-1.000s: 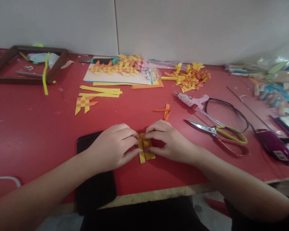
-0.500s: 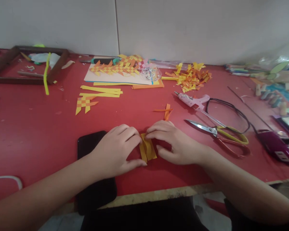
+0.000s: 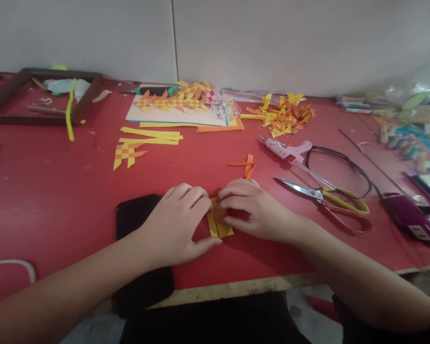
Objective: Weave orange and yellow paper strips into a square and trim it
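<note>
Several short yellow paper strips (image 3: pixel 213 224) lie side by side on the red table, between both hands. My left hand (image 3: pixel 182 222) holds them at their left side, with the fingertips at the upper end and the thumb by the lower end. From the right, the curled fingers of my right hand (image 3: pixel 256 210) press on the strips and cover part of them. A black phone (image 3: pixel 143 291) lies partly under my left wrist. Just beyond my right hand are orange paper scraps (image 3: pixel 250 165).
Scissors (image 3: pixel 308 191) and a pink glue gun (image 3: pixel 286 150) with a black cord lie on the right. Farther back are a woven paper fish (image 3: pixel 126 154), yellow strips (image 3: pixel 150 136) and a heap of folded paper pieces (image 3: pixel 286 114). A brown frame (image 3: pixel 88 98) stands back left.
My right fingers have moved slightly left and down over the strips. A strip that was bowed up looks flatter now. The left hand has barely shifted.
</note>
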Motion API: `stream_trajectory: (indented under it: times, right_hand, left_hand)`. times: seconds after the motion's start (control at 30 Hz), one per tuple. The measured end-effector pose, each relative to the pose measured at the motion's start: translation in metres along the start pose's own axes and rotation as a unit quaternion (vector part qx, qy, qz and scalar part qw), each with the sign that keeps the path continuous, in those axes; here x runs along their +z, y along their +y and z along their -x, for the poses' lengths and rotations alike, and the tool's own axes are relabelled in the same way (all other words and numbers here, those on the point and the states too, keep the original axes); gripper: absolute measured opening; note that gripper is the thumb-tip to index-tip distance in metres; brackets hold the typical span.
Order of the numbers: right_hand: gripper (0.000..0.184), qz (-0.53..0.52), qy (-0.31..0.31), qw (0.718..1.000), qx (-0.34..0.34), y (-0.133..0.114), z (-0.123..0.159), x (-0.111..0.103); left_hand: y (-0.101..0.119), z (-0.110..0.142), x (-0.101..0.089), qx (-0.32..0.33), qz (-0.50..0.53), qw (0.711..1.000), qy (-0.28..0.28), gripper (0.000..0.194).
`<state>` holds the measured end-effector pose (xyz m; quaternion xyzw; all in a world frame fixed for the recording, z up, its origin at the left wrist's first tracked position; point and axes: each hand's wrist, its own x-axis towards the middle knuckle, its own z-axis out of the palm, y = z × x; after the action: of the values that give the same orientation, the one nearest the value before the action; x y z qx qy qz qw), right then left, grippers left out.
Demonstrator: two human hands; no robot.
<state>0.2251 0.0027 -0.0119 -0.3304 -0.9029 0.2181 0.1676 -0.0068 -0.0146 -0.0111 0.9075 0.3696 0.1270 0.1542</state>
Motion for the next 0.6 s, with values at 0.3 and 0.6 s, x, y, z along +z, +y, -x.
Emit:
stream_trajectory:
  times: [0.3, 0.6]
  right_hand:
    - [0.015, -0.03, -0.02, 0.999, 0.012, -0.002, -0.003, -0.008]
    - [0.021, 0.03, -0.051, 0.998, -0.017, -0.003, 0.0, -0.007]
  left_hand:
    - [-0.007, -0.005, 0.001, -0.006, 0.033, 0.999, 0.005, 0.02]
    - [-0.012, -0.008, 0.002, -0.048, 0.034, 0.995, 0.087, 0.01]
